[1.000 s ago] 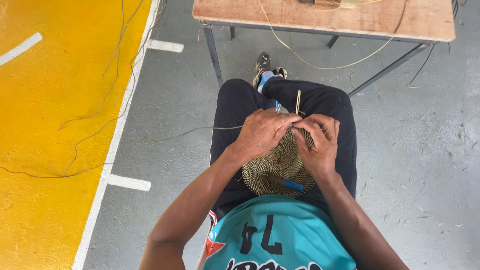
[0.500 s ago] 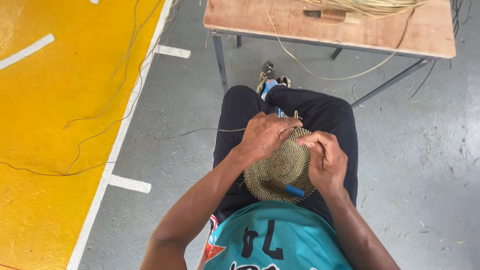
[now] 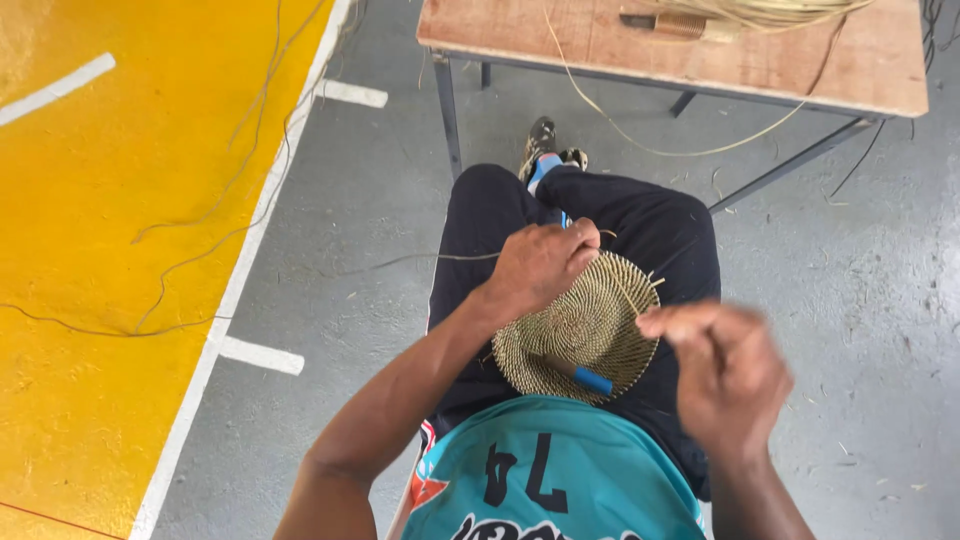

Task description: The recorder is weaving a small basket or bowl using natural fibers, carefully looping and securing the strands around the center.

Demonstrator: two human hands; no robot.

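Observation:
A round coiled straw disc (image 3: 580,335) rests on my lap, over black trousers. My left hand (image 3: 540,265) grips its far left rim, fingers curled over the edge. My right hand (image 3: 725,370) is blurred and sits off the disc's right edge, fingertips pinched together on a thin straw strand (image 3: 625,295) that runs back across the disc. A small tool with a blue handle (image 3: 585,377) lies on the near part of the disc. A long strand (image 3: 420,258) trails left from under my left hand.
A wooden table (image 3: 700,65) on metal legs stands ahead, with a bundle of straw (image 3: 770,12) and a handled tool (image 3: 670,25) on it. Strands hang off its edge. Left is a yellow floor area (image 3: 90,250) with white lines and loose cords.
My right hand has left the disc's far rim and pulled out toward the right and nearer me. The left hand keeps its hold. The view has tilted up, showing more table.

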